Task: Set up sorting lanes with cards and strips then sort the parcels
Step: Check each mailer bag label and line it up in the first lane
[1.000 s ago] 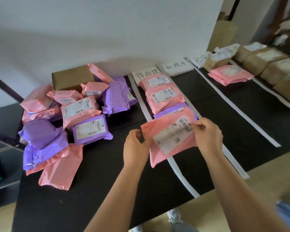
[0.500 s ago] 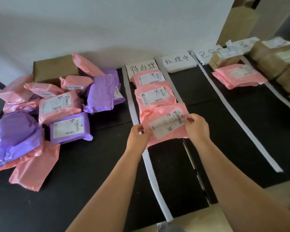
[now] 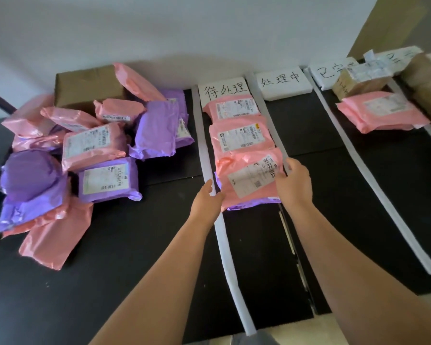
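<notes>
From the head view, the only one I have, my left hand and right hand sit on either side of a pink parcel. The right hand grips the parcel's right edge, fingers curled over it near the barcode; the left hand touches the near-left corner with the fingers fairly loose, and I cannot tell whether they pinch it or only rest against it. The parcel lies between my hands, on top of a purple parcel whose edge peeks out just below my right wrist.

Beyond my fingertips two more pink parcels run in a line up to the first lane card, all between the white strip by my left hand and the strip by my right. The second lane card, further right, heads a lane with nothing in it (so far).

I judge the lanes done and sorting under way: this parcel is being set in the first lane. Next I should square it between the strips without nudging them, let go, then reach left past my left hand to the unsorted pile.
</notes>
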